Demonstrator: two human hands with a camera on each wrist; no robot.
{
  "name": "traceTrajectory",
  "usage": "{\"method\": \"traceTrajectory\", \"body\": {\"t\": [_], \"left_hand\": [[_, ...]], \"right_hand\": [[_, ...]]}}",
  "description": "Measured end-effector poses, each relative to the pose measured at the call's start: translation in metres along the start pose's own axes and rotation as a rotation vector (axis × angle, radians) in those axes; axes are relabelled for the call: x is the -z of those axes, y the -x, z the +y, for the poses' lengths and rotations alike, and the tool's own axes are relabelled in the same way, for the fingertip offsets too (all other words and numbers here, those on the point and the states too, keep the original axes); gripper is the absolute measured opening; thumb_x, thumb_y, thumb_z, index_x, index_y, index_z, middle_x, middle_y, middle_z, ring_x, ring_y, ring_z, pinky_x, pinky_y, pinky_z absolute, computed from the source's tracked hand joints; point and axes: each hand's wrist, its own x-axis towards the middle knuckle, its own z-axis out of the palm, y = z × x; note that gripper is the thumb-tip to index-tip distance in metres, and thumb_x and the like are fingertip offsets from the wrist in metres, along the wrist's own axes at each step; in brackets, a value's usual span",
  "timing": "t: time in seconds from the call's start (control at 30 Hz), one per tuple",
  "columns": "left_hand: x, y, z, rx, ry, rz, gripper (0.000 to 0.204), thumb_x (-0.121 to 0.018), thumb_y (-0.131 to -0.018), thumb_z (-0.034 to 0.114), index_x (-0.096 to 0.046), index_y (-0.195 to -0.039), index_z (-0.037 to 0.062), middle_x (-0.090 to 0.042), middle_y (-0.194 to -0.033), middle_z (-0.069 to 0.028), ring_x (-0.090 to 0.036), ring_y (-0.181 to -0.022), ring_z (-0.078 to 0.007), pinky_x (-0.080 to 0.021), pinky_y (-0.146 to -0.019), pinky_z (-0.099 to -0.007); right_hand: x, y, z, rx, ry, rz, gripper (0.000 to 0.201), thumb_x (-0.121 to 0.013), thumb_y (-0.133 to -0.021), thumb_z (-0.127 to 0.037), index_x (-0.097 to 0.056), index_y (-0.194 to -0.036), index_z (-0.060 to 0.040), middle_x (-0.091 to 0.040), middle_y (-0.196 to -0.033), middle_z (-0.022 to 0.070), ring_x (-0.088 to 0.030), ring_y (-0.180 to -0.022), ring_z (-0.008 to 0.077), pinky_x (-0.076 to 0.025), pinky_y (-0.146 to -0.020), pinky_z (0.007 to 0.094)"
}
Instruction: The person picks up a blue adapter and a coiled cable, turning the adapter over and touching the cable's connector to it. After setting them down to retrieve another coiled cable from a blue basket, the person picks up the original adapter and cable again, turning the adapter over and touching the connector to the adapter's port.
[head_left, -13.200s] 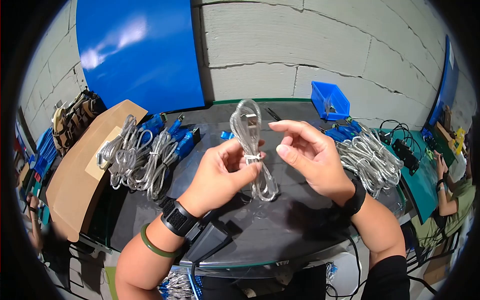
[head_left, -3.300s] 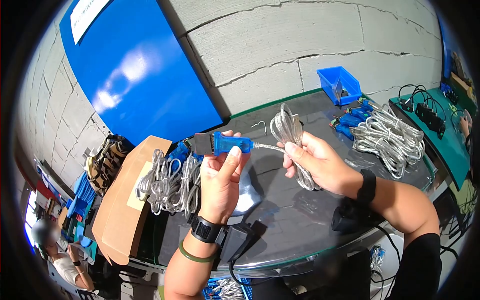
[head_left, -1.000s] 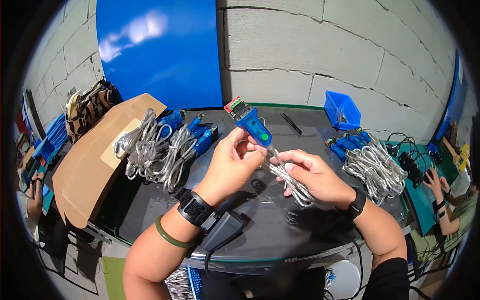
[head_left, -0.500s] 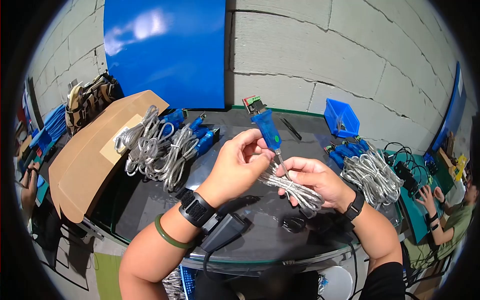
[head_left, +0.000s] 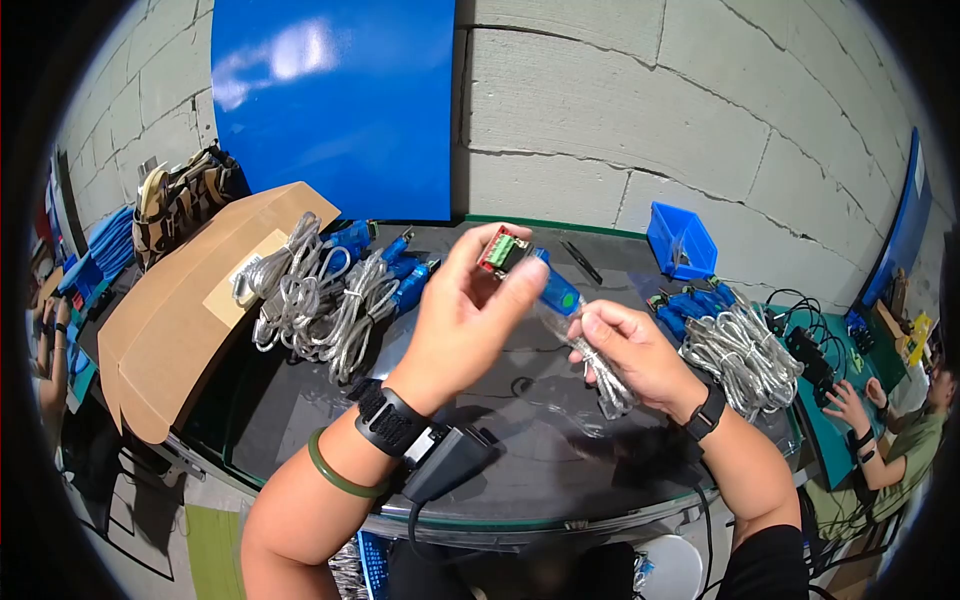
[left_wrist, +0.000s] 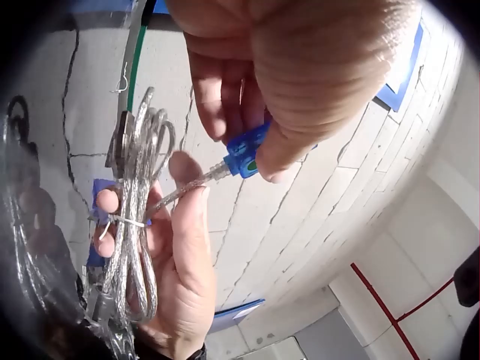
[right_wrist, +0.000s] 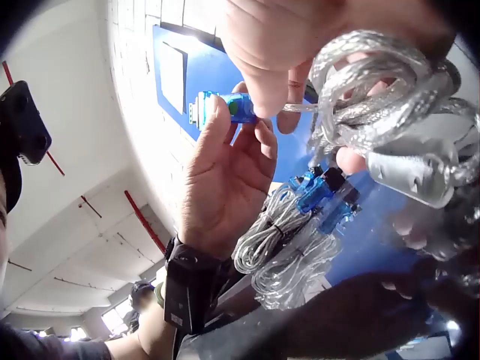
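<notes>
Above the dark counter [head_left: 300, 400], the left hand [head_left: 465, 320] pinches a blue adapter [head_left: 535, 275] by its green end while the right hand [head_left: 630, 350] grips its coiled silver cable [head_left: 605, 375].

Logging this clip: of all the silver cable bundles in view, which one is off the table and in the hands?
The bundle with the blue adapter, gripped by the right hand while the left hand pinches the adapter. The left pile and right pile lie untouched on the table.

Workshop: block wall [head_left: 640, 110], cable bundles [head_left: 310, 295], parts bin [head_left: 682, 238]
</notes>
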Motion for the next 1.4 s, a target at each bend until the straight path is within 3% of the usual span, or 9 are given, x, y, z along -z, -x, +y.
{"method": "traceTrajectory", "body": {"t": [0.13,0.33,0.43,0.67,0.77,0.87,1.4], "left_hand": [[0.006,-0.004,0.008,0.024,0.007,0.089,0.025,-0.057,-0.089,0.023,-0.059,-0.101,0.0016,-0.059,-0.086,-0.0003,-0.054,-0.079,-0.0063,-0.046,-0.07,-0.0221],[0.013,-0.005,0.003,0.087,0.002,0.074,0.025,-0.053,-0.091,0.024,-0.059,-0.103,0.0028,-0.061,-0.093,-0.0005,-0.055,-0.083,-0.0066,-0.046,-0.074,-0.0231],[0.01,-0.005,0.004,0.045,0.052,0.09,0.024,-0.058,-0.087,0.021,-0.059,-0.1,-0.0004,-0.061,-0.088,-0.003,-0.057,-0.078,-0.008,-0.048,-0.07,-0.0235],[0.007,-0.002,0.008,0.107,0.12,-0.016,0.025,-0.06,-0.086,0.019,-0.06,-0.103,0.0005,-0.062,-0.092,-0.0037,-0.058,-0.082,-0.0091,-0.05,-0.074,-0.0251],[0.009,-0.002,0.005,0.187,0.173,-0.029,0.024,-0.059,-0.087,0.02,-0.061,-0.101,0.0004,-0.063,-0.092,-0.0038,-0.058,-0.082,-0.0092,-0.05,-0.073,-0.025],[0.009,-0.001,0.005,0.142,0.129,-0.049,0.023,-0.058,-0.088,0.02,-0.063,-0.099,0.0004,-0.063,-0.09,-0.0043,-0.058,-0.081,-0.0093,-0.051,-0.073,-0.0249],[0.009,0.001,0.012,0.07,0.04,-0.141,0.022,-0.059,-0.087,0.016,-0.063,-0.099,-0.001,-0.064,-0.089,-0.0054,-0.058,-0.081,-0.0093,-0.049,-0.073,-0.0242]], "right_hand": [[0.005,-0.005,0.009,0.061,-0.001,0.054,0.028,-0.045,-0.093,-0.031,-0.055,-0.095,-0.0044,-0.052,-0.087,0.0007,-0.051,-0.075,0.0076,-0.046,-0.06,0.0207],[0.005,-0.003,0.009,0.071,-0.028,0.052,0.027,-0.047,-0.093,-0.029,-0.055,-0.098,-0.0039,-0.049,-0.095,0.0024,-0.05,-0.08,0.0081,-0.046,-0.063,0.0216],[0.002,-0.002,0.008,0.127,0.064,0.066,0.03,-0.051,-0.091,-0.029,-0.055,-0.103,-0.0022,-0.045,-0.098,0.0026,-0.048,-0.082,0.0075,-0.044,-0.065,0.0219],[0.004,-0.002,0.006,0.158,0.127,0.145,0.04,-0.056,-0.088,-0.032,-0.055,-0.11,0.0006,-0.039,-0.096,0.0011,-0.04,-0.077,0.0065,-0.038,-0.064,0.0204],[0.005,-0.004,0.01,0.204,0.188,0.183,0.04,-0.052,-0.089,-0.037,-0.055,-0.11,-0.0035,-0.049,-0.091,-0.0023,-0.046,-0.078,0.0059,-0.039,-0.069,0.022],[0.006,-0.004,0.008,0.132,0.049,0.138,0.04,-0.055,-0.089,-0.032,-0.053,-0.113,0.0007,-0.039,-0.094,0.0003,-0.039,-0.076,0.0064,-0.036,-0.065,0.0209],[0.005,-0.006,0.009,0.213,-0.032,0.136,0.038,-0.056,-0.089,-0.028,-0.052,-0.116,-0.0017,-0.04,-0.093,-0.0018,-0.039,-0.075,0.0055,-0.036,-0.068,0.0206]]}}
